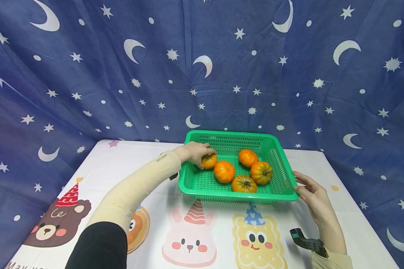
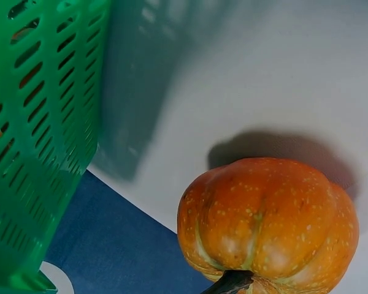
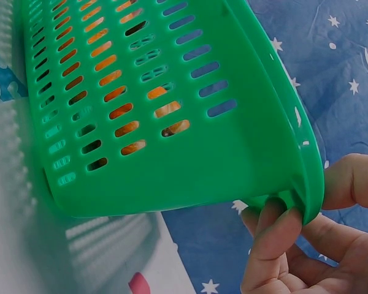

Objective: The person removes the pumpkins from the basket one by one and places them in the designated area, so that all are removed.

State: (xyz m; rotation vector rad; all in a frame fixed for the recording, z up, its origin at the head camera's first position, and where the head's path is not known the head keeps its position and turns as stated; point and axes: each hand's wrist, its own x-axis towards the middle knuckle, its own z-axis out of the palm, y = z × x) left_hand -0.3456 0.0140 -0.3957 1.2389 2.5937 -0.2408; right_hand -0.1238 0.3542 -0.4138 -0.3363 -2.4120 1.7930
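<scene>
A green plastic basket (image 1: 202, 188) with slotted walls stands on the table and holds several small orange pumpkins. My left hand (image 1: 193, 151) reaches over its left wall and grips a pumpkin (image 1: 209, 161), thumb on the near side and fingers over the top. Another pumpkin (image 1: 224, 172) sits just right of it, with more pumpkins (image 1: 261, 173) farther right. My right hand (image 1: 313, 194) pinches the basket's front right corner; in the right wrist view its fingers (image 3: 273, 239) curl under the rim. The left hand itself is out of the left wrist view.
One more pumpkin (image 2: 270, 223) lies on the table outside the basket's left wall, mostly hidden behind my left forearm in the head view. The white tablecloth (image 1: 148, 149) bears cartoon animals. A blue curtain (image 1: 222, 74) with moons and stars hangs behind the table.
</scene>
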